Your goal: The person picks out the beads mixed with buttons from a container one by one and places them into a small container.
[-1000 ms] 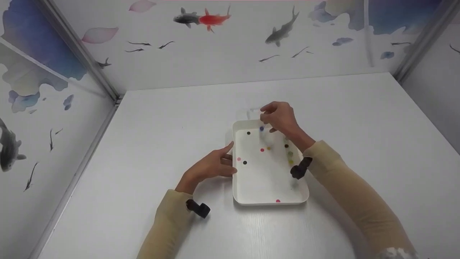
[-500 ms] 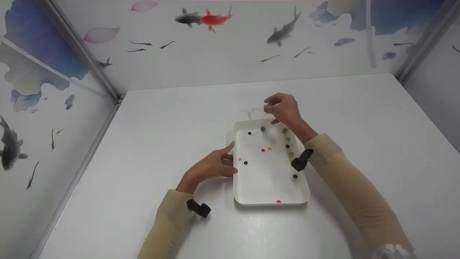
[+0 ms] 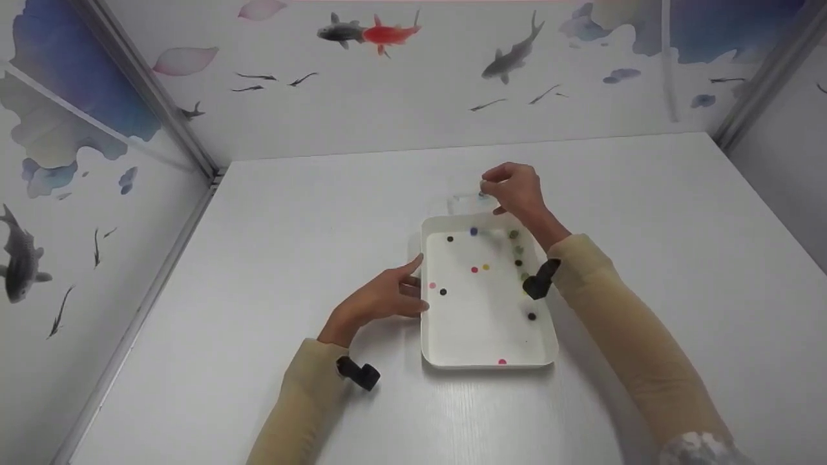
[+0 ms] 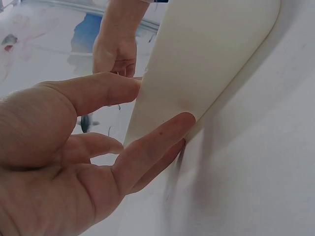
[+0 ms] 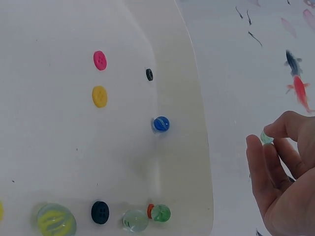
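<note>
A white tray (image 3: 481, 336) lies on the table with buttons and glass marbles in it. My left hand (image 3: 384, 294) rests against its left side, fingers touching the outer wall (image 4: 192, 54) and thumb at the rim. Beyond the tray's far edge, my right hand (image 3: 517, 190) pinches a small pale green glass marble (image 5: 266, 137) between thumb and fingers. A blue marble (image 5: 161, 124) sits by the far wall. Green (image 5: 161, 213), clear (image 5: 135, 221) and yellow-swirled (image 5: 56, 220) marbles line the right side, near a dark button (image 5: 100, 212). Pink (image 5: 100, 60) and yellow (image 5: 100, 96) buttons lie mid-tray.
A see-through container (image 3: 460, 205) stands just behind the tray, partly hidden by my right hand. White tabletop (image 3: 310, 226) surrounds both. A wall (image 3: 400, 97) with painted fish rises at the back, with another panel (image 3: 77, 213) on the left.
My right hand has moved up and slightly right, away from over the tray's far end, uncovering marbles on the right side. The left hand stays at the tray's side.
</note>
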Demonstrator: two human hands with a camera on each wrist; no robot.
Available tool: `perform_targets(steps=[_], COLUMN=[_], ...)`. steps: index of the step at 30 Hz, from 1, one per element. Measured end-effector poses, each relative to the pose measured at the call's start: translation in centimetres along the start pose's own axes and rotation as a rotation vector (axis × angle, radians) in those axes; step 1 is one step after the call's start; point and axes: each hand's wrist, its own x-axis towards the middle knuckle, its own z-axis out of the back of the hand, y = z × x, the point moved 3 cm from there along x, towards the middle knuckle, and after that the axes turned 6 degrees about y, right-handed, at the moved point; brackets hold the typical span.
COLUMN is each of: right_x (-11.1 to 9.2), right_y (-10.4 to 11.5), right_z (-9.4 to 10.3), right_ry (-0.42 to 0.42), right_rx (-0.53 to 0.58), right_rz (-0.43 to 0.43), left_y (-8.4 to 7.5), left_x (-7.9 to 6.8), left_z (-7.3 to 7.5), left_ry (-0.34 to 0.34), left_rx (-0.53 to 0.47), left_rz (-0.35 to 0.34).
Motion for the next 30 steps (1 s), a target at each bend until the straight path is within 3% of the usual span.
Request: perform_targets(steps=[9, 20, 30], right_x=[0.3, 0.4, -1.0], right_y=[-0.3, -0.5, -0.7], right_z=[0.3, 0.2, 0.0], right_ry=[-0.010, -0.023, -0.027], right_rx=[0.042, 0.041, 0.009], right_rz=[0.079, 0.042, 0.022], left_y=[-0.3, -0.2, 0.0], left_x=[-0.2, 0.0, 0.0], left_z=[0.1, 0.0, 0.0], left_ry=[0.008, 0.013, 0.006], left_rx=[0.025, 0.010, -0.013], left_rz=[-0.017, -0.018, 0.016])
